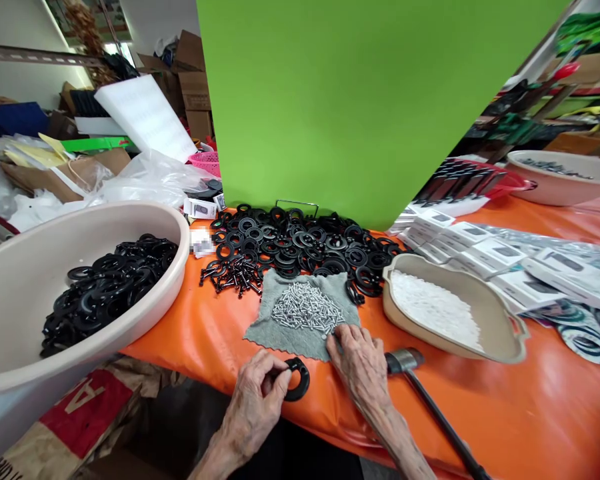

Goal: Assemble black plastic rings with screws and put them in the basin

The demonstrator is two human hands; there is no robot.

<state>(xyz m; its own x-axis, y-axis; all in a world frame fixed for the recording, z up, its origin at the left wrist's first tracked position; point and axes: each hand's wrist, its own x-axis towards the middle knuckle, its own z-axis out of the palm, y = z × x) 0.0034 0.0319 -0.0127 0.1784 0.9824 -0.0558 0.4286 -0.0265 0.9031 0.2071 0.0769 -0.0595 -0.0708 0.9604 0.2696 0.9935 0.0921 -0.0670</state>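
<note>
My left hand (pixel 260 393) pinches a black ring (pixel 298 380) between thumb and fingertips, held over the table's front edge. The ring has a thicker part at its top. My right hand (pixel 360 363) rests at the near right corner of a grey cloth (pixel 275 340), its fingers bent down beside a heap of small silver pins (pixel 307 308). What lies under those fingertips is hidden. Beyond the cloth spreads a large pile of black rings (pixel 300 240). Left of the pins is a smaller heap of black pin-like parts (pixel 237 275).
A hammer (pixel 433 400) lies just right of my right hand. Behind it stands a beige basin (pixel 500 340) holding white pieces. A large tub (pixel 10 373) with black parts flanks the left. White boxes (pixel 500 253) stack at right; a green panel (pixel 350 100) rises behind the orange-covered table (pixel 545 413).
</note>
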